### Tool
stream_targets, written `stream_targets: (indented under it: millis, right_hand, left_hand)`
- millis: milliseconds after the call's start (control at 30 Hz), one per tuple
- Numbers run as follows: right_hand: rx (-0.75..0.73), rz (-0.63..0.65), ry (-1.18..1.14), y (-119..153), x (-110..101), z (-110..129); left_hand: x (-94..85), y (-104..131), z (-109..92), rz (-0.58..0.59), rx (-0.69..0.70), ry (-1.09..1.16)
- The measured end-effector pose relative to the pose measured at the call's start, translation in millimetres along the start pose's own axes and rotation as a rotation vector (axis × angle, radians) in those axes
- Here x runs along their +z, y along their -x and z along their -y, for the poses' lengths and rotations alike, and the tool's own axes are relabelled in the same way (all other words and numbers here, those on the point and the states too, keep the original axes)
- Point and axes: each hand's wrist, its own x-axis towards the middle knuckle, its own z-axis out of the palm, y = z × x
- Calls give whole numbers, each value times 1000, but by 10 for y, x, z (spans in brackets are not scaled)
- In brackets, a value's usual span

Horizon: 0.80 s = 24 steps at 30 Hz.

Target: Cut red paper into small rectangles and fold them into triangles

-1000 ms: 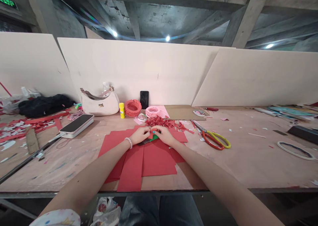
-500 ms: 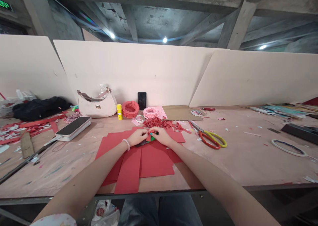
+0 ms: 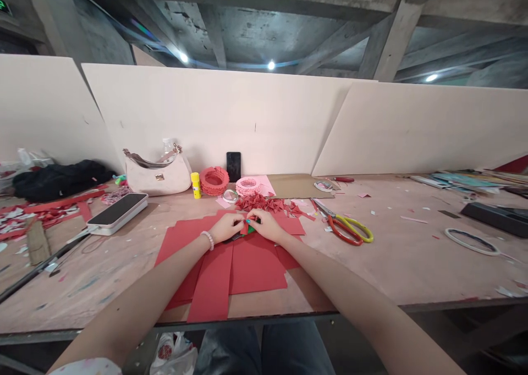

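Observation:
My left hand and my right hand meet above a fan of red paper sheets. Both are closed, fingertips pinching a small red paper piece between them. Something green shows just under my right fingers, and a dark object, too small to make out, lies beneath my left fingers. Behind the hands is a heap of folded red paper pieces. A red paper ring stack and a pink ring stand farther back.
Red and yellow-handled scissors lie to the right. A glue stick, white handbag and black phone stand at the back. A white device lies left, near red scraps. An oval ring lies far right.
The view has shifted slightly, so the table items appear a little farther left. Both hands stay together over the sheets, with only slight finger movement.

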Motion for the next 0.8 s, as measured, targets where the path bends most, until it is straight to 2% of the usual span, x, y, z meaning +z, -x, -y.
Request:
stream_targets:
  millis: [800]
  right_hand:
    - [70,-3,-22,-32,1,-65]
  left_hand:
    - [11,0,19,-14,-18,-6]
